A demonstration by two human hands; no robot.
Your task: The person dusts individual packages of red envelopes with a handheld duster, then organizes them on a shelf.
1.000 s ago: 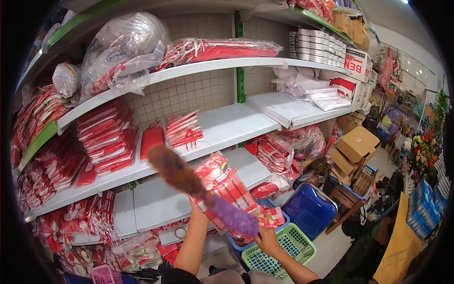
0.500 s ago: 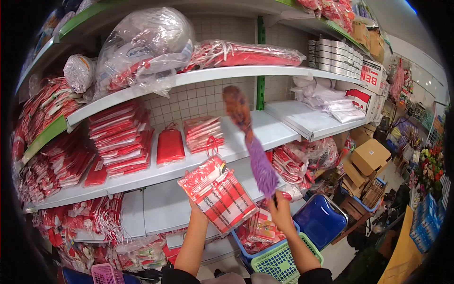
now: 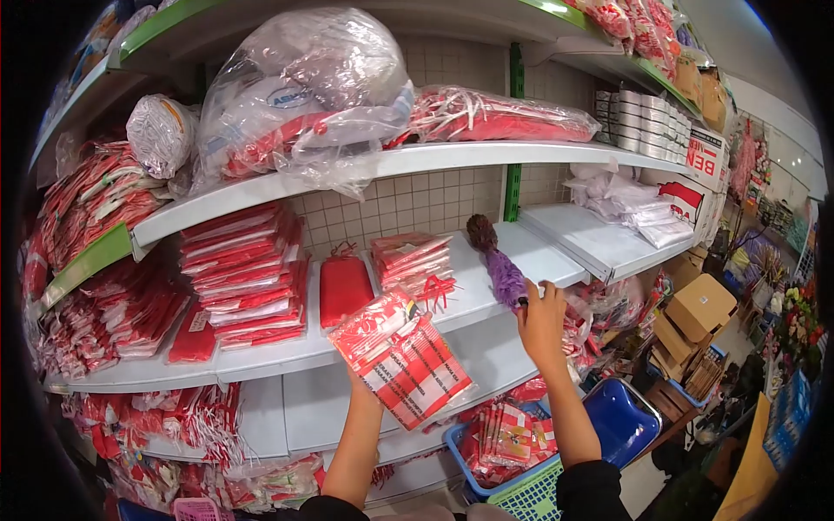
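The right hand (image 3: 541,323) was closed around the handle of a purple-and-brown feather duster (image 3: 497,265). Its fluffy head pointed up and left over the white middle shelf (image 3: 473,300), just right of a small stack of red packets (image 3: 413,260). The left hand (image 3: 359,382), largely hidden, gripped a flat red-and-white packet (image 3: 401,360) from behind and held it tilted in front of the shelf's edge, while a blue basket (image 3: 458,447) holding more red packs stood low down between the two arms.
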